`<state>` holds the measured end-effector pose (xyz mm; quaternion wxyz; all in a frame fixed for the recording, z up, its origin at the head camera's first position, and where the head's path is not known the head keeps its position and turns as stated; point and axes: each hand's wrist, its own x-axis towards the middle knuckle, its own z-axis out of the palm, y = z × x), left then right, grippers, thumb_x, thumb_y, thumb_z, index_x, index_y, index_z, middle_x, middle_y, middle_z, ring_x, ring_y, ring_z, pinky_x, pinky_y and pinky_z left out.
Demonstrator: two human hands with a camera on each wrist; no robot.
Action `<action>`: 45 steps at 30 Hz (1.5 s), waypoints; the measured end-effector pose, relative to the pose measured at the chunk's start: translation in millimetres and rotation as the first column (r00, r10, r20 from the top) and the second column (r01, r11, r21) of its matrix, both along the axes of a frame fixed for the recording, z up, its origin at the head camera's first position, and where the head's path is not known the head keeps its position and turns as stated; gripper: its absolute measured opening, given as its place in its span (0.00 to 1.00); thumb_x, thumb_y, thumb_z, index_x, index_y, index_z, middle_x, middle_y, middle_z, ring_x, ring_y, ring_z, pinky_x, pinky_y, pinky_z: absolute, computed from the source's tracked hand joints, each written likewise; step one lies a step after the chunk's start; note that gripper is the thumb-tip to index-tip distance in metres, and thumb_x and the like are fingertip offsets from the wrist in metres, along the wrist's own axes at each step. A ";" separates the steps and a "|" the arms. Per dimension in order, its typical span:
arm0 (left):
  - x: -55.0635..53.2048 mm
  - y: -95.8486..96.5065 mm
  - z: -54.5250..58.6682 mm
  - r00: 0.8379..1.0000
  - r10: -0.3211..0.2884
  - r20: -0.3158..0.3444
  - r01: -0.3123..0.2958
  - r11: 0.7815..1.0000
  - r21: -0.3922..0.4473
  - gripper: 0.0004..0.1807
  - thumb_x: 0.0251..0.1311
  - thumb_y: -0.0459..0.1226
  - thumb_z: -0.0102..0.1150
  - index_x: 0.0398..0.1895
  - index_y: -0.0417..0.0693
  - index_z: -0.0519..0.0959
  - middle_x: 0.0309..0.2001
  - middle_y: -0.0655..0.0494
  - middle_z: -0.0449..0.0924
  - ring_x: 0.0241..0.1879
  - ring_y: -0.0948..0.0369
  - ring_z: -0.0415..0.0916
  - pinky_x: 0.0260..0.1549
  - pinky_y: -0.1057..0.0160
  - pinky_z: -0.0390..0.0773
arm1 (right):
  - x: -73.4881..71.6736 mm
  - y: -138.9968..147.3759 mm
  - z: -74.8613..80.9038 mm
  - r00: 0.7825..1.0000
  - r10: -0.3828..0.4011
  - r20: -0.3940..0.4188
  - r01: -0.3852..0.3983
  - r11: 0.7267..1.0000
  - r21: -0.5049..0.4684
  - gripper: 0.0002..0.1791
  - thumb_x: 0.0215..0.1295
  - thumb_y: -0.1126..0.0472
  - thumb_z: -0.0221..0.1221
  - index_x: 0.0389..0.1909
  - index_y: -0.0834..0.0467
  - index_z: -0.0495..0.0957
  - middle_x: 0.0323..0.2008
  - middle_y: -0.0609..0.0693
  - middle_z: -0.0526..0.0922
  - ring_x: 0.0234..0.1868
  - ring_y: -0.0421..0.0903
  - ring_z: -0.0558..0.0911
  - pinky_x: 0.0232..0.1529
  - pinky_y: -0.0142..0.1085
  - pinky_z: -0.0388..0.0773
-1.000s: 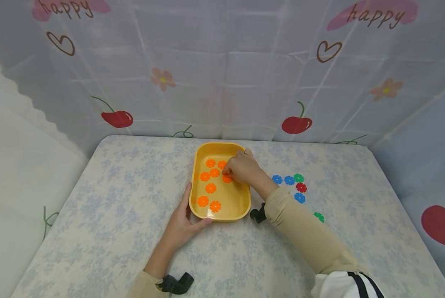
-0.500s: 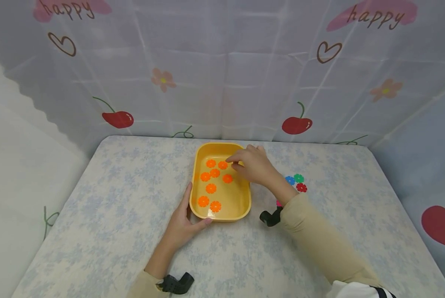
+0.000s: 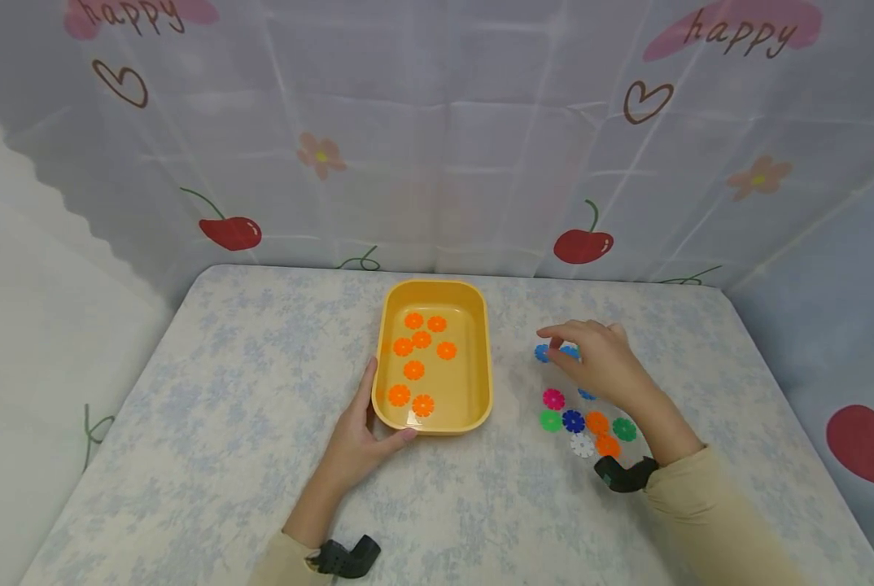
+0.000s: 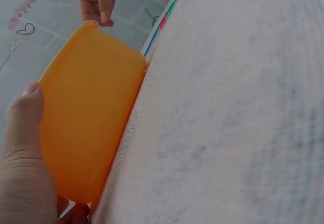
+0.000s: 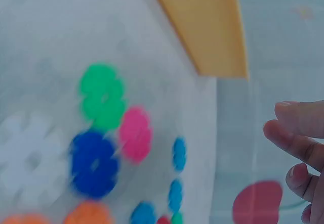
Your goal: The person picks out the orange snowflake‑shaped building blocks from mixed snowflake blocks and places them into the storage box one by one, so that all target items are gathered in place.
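Note:
A yellow rectangular tray (image 3: 469,391) stands mid-table with several orange snowflake discs (image 3: 414,370) lying flat in it. My left hand (image 3: 356,443) holds its near left corner; in the left wrist view the thumb (image 4: 25,118) lies at the rim of the tray (image 4: 96,113). My right hand (image 3: 601,362) hovers right of the tray, above loose discs, with thumb and fingers apart and nothing between them. It partly covers the blue discs (image 3: 543,352) at the back. In the right wrist view, the fingertips (image 5: 283,113) are bare too.
Nearer me on the right lie a pink disc (image 3: 553,399), a light green disc (image 3: 551,421), a dark blue disc (image 3: 573,421), a white disc (image 3: 583,444), orange discs (image 3: 596,422) and a green disc (image 3: 624,430). A printed curtain (image 3: 437,163) hangs behind the table (image 3: 261,366).
My right hand has left the tray and moved right, over the loose discs. The orange discs stay put in the tray, and my left hand keeps its hold on the corner.

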<state>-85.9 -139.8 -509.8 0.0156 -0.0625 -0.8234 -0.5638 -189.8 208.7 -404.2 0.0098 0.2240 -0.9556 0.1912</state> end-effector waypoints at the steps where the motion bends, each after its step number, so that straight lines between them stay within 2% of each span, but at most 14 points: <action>1: 0.0 0.2 0.2 1.000 -0.001 -0.001 0.001 1.000 -0.004 0.64 0.52 0.49 0.74 0.81 0.60 0.36 0.81 0.60 0.41 0.78 0.55 0.51 0.71 0.51 0.58 | 3.1 7.6 -2.8 1.000 -0.017 0.015 0.017 1.000 0.007 0.19 0.66 0.58 0.65 0.57 0.51 0.81 0.42 0.48 0.87 0.45 0.53 0.81 0.40 0.43 0.55; 4: -0.2 0.8 1.0 1.000 0.005 0.001 -0.005 1.000 -0.010 0.64 0.52 0.50 0.75 0.81 0.60 0.36 0.81 0.60 0.41 0.78 0.56 0.50 0.71 0.51 0.58 | 12.1 27.8 -11.6 0.996 -0.063 0.060 0.061 0.998 0.032 0.20 0.65 0.59 0.64 0.58 0.53 0.81 0.44 0.51 0.87 0.44 0.54 0.81 0.40 0.44 0.56; 7: -0.7 0.9 1.3 1.000 0.011 0.004 -0.011 1.000 -0.007 0.64 0.51 0.49 0.75 0.81 0.60 0.37 0.80 0.62 0.42 0.78 0.58 0.50 0.71 0.53 0.58 | 20.8 44.2 -20.7 0.989 -0.099 0.107 0.094 0.994 0.051 0.21 0.65 0.58 0.65 0.58 0.55 0.80 0.44 0.51 0.86 0.49 0.55 0.81 0.40 0.44 0.56; 14: -0.7 -1.3 -0.3 1.000 0.001 -0.010 -0.001 1.000 -0.001 0.64 0.52 0.48 0.75 0.81 0.59 0.36 0.80 0.61 0.42 0.77 0.58 0.51 0.71 0.58 0.58 | 40.5 67.4 -41.3 0.971 -0.145 0.193 0.129 0.987 0.091 0.22 0.61 0.56 0.68 0.56 0.56 0.81 0.39 0.48 0.85 0.45 0.53 0.81 0.42 0.46 0.61; 18: 0.3 -2.5 -0.6 1.000 -0.016 -0.016 0.016 1.000 0.008 0.64 0.53 0.48 0.74 0.81 0.60 0.35 0.81 0.60 0.40 0.77 0.56 0.51 0.70 0.66 0.59 | 48.9 73.2 -50.0 0.967 -0.133 0.216 0.112 0.988 0.108 0.21 0.59 0.54 0.69 0.54 0.54 0.83 0.40 0.46 0.84 0.45 0.51 0.80 0.43 0.48 0.66; 22: 0.2 -2.1 -0.2 1.000 -0.024 -0.012 0.025 0.999 0.039 0.64 0.53 0.47 0.74 0.81 0.61 0.35 0.81 0.62 0.40 0.77 0.58 0.51 0.70 0.67 0.58 | 54.4 77.9 -54.8 0.965 -0.129 0.228 0.111 0.990 0.090 0.17 0.61 0.55 0.68 0.51 0.51 0.84 0.44 0.47 0.83 0.46 0.50 0.81 0.47 0.53 0.76; 25: -0.3 -1.5 -0.1 1.000 -0.018 -0.007 0.019 0.999 0.048 0.64 0.52 0.47 0.75 0.81 0.60 0.35 0.80 0.63 0.40 0.78 0.60 0.50 0.70 0.69 0.57 | 56.3 80.9 -56.6 0.964 -0.126 0.236 0.111 0.991 0.076 0.15 0.62 0.55 0.68 0.50 0.50 0.84 0.46 0.48 0.83 0.44 0.49 0.80 0.43 0.50 0.81; 29: -0.8 -1.5 -0.1 1.000 -0.011 -0.001 0.011 0.999 0.044 0.64 0.52 0.46 0.75 0.81 0.61 0.36 0.80 0.63 0.41 0.78 0.61 0.49 0.69 0.74 0.56 | 57.5 85.4 -56.1 0.965 -0.099 0.243 0.089 0.995 0.054 0.16 0.61 0.55 0.69 0.50 0.49 0.84 0.45 0.46 0.83 0.43 0.46 0.79 0.41 0.44 0.80; 35: -0.2 -1.4 -0.4 1.000 -0.019 -0.014 0.020 0.999 0.033 0.64 0.53 0.46 0.75 0.81 0.60 0.35 0.81 0.61 0.41 0.77 0.58 0.51 0.71 0.61 0.58 | 57.7 90.3 -56.0 0.968 -0.053 0.247 0.049 0.999 0.022 0.16 0.60 0.53 0.69 0.49 0.49 0.84 0.44 0.44 0.82 0.43 0.44 0.77 0.40 0.39 0.77; 41: 0.1 -1.4 -0.7 1.000 -0.023 -0.013 0.023 1.000 0.018 0.64 0.53 0.48 0.74 0.81 0.65 0.34 0.81 0.61 0.40 0.78 0.58 0.50 0.71 0.62 0.58 | 56.1 91.0 -62.2 0.976 -0.029 0.217 0.031 1.000 -0.004 0.16 0.62 0.55 0.68 0.51 0.46 0.84 0.42 0.42 0.81 0.40 0.41 0.75 0.36 0.33 0.74; 45: -0.1 -1.0 -1.0 0.999 -0.026 -0.020 0.027 0.999 0.021 0.64 0.54 0.47 0.74 0.81 0.66 0.34 0.81 0.61 0.40 0.78 0.56 0.49 0.72 0.56 0.57 | 54.4 90.3 -65.0 0.967 -0.027 0.253 0.039 0.998 -0.040 0.15 0.62 0.59 0.67 0.51 0.48 0.84 0.44 0.44 0.81 0.44 0.43 0.78 0.41 0.33 0.77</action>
